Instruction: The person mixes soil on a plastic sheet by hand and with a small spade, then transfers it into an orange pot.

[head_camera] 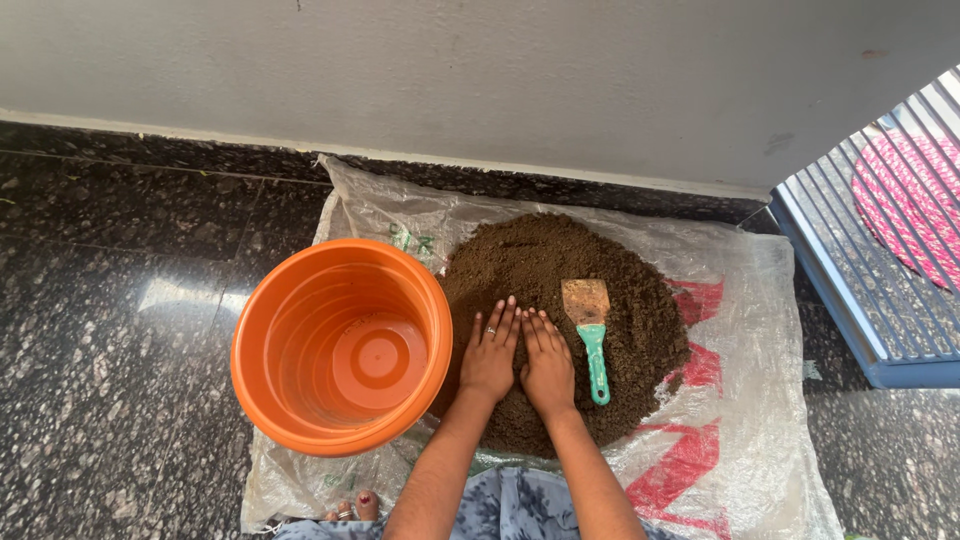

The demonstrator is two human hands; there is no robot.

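Brown soil heap (560,300) under 2 flat, unclenched hands, left hand (489,352) beside right hand (548,362), near orange pot (342,345).

A round heap of dark brown soil (560,300) lies on a white woven sack (760,300), pressed flat near its near-left edge.

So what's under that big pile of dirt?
The pile of dirt lies on a white plastic sack spread on the dark floor. The sack's middle is covered.
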